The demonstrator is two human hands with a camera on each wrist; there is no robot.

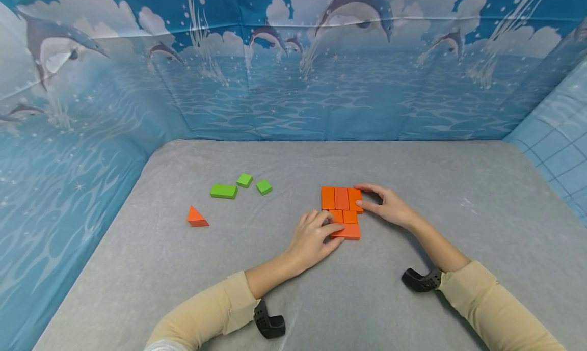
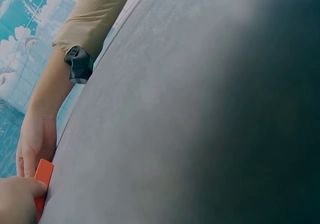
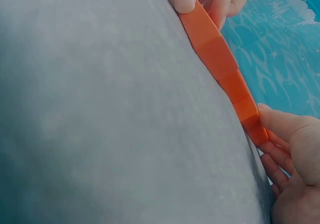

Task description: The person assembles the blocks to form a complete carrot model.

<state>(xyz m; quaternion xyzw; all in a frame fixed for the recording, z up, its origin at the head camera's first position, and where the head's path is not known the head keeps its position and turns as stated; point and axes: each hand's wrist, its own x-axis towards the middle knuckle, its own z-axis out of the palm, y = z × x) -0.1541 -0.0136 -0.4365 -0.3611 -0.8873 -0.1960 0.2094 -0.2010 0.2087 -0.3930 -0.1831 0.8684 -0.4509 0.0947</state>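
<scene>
Flat orange blocks lie edge to edge in the head view. Three upright rectangles form the far row, the rightmost being an orange rectangular block (image 1: pixel 353 195). Below them sit small orange squares (image 1: pixel 350 217), then a long orange block (image 1: pixel 350 232) nearest me. My left hand (image 1: pixel 308 241) grips the near left part of the group, index finger and thumb on the long block. With thumb and index finger, my right hand (image 1: pixel 390 207) holds the rightmost rectangle at its right side and far corner. The left fingers hide part of the group's left side.
Off to the left lie a green rectangular block (image 1: pixel 223 191), a green square (image 1: pixel 245 180) and another green square (image 1: pixel 264 187). An orange triangular block (image 1: pixel 197 217) is nearer me. Grey cloth (image 1: pixel 435 167) covers the table; a dolphin-print curtain (image 1: pixel 293 96) stands behind.
</scene>
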